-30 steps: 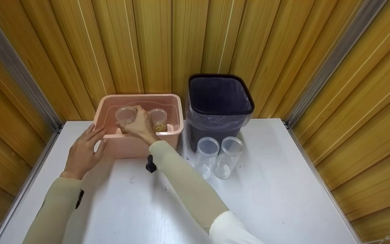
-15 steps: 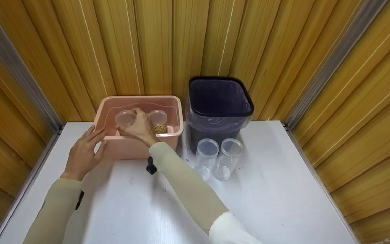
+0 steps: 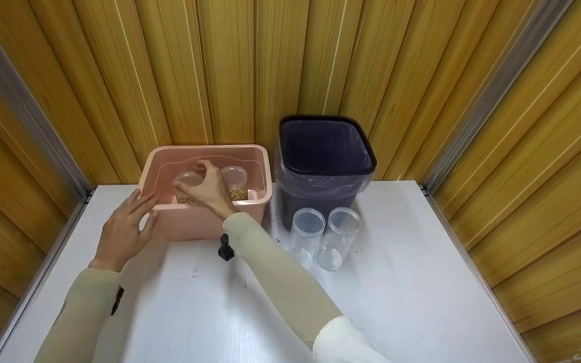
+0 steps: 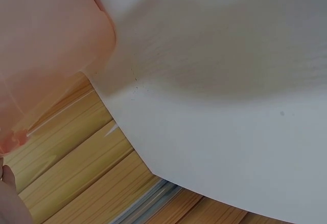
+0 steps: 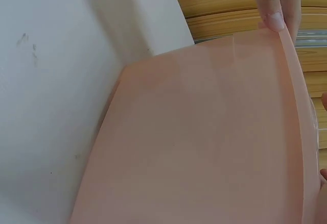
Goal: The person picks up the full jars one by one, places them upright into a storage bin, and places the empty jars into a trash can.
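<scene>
Inside the pink plastic bin (image 3: 189, 222) two clear lidded jars with tan beans or nuts at the bottom stand side by side. My right hand (image 3: 210, 189) reaches over the near wall to the left jar (image 3: 188, 177). Its thumb is before the jar's lid and its fingers are raised behind, spread apart. The right jar (image 3: 235, 176) stands just right of this hand. My left hand (image 3: 124, 229) holds the bin's near left corner, fingers over the rim and thumb outside; in the right wrist view its thumb (image 5: 275, 20) presses the rim. The left jar's base is hidden.
A dark bin (image 3: 305, 196) lined with a clear bag stands right of the pink bin. Before it are two clear lidded jars, a left one (image 3: 306, 237) and a right one (image 3: 341, 237). Wood-look walls (image 3: 230, 75) close off the white table (image 3: 194, 302).
The left jar has gone down inside the pink bin. My right fingers have loosened and lifted from its lid. My left hand has stayed at the corner.
</scene>
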The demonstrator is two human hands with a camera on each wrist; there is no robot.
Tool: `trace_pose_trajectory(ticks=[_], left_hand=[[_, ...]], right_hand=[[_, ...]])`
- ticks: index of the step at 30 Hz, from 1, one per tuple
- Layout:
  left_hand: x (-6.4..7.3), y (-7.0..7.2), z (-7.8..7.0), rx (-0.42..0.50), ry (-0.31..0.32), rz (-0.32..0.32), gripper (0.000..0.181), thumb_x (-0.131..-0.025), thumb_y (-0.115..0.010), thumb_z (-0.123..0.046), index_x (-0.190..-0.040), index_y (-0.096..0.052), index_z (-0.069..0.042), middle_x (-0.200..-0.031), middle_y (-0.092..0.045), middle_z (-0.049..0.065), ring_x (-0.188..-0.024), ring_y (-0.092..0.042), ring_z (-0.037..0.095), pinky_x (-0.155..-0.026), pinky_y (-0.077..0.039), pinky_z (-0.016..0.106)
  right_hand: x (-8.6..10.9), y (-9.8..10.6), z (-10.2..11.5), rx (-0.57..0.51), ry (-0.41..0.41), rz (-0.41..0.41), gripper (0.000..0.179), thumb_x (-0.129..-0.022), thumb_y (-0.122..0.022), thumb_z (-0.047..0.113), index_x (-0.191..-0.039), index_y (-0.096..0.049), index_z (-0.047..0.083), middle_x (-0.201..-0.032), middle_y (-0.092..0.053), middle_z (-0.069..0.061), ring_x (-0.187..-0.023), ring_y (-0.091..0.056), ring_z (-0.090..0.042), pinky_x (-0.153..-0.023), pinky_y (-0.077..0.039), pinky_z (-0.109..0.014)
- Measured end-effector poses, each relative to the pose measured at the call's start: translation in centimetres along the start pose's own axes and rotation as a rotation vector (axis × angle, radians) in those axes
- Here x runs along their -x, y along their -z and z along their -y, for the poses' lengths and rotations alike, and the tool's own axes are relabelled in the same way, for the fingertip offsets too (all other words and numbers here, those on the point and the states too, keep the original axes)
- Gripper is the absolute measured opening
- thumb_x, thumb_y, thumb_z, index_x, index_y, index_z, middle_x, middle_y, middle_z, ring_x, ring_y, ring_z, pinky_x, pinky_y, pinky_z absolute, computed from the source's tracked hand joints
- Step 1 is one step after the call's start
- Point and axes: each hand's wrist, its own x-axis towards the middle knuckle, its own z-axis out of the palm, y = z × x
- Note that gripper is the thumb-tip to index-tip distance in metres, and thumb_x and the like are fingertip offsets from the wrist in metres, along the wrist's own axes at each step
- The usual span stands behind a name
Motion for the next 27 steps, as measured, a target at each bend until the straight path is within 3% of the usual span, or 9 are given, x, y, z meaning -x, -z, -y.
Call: trace_pose_trajectory(ticks=[6,15,22,27], left_hand=[[0.1,0.0,-0.2,0.01,-0.01,-0.005,0.042,-0.101,-0.073,-0.016,-0.142,-0.069,-0.006,-0.144,-0.068,0.018,-0.145,-0.052,0.048,-0.111,-0.045,0.073],[0.1,0.0,0.0,0.018,-0.011,0.007,0.042,-0.101,-0.073,-0.017,-0.141,-0.069,-0.004,-0.144,-0.067,0.019,-0.145,-0.051,0.049,-0.114,-0.042,0.072],[0.3,0.7,-0.2,0.067,0.047,0.027,0.046,-0.102,-0.072,-0.019,-0.144,-0.066,-0.003,-0.15,-0.063,0.022,-0.149,-0.045,0.052,-0.111,-0.041,0.077],[-0.3,0.8,-0.7,0.095,0.051,0.044,0.049,-0.099,-0.076,-0.022,-0.141,-0.067,0.002,-0.147,-0.063,0.026,-0.148,-0.043,0.056,-0.12,-0.032,0.075]], right_hand=[[0.3,0.1,0.2,0.065,0.034,-0.005,0.075,-0.083,-0.092,0.047,-0.144,-0.062,0.014,-0.14,-0.071,-0.004,-0.129,-0.067,-0.017,-0.108,-0.053,-0.024],[1.1,1.2,1.4,0.11,0.133,0.094,0.076,-0.09,-0.086,0.048,-0.152,-0.058,0.012,-0.149,-0.066,-0.002,-0.141,-0.06,-0.02,-0.116,-0.048,-0.028],[2.1,3.2,2.9,0.14,0.244,0.174,0.077,-0.092,-0.082,0.051,-0.152,-0.057,0.011,-0.153,-0.063,-0.003,-0.143,-0.057,-0.016,-0.118,-0.044,-0.023],[3.0,5.6,3.5,0.152,0.309,0.183,0.071,-0.094,-0.08,0.047,-0.151,-0.058,0.011,-0.153,-0.063,-0.005,-0.144,-0.057,-0.016,-0.12,-0.042,-0.024]])
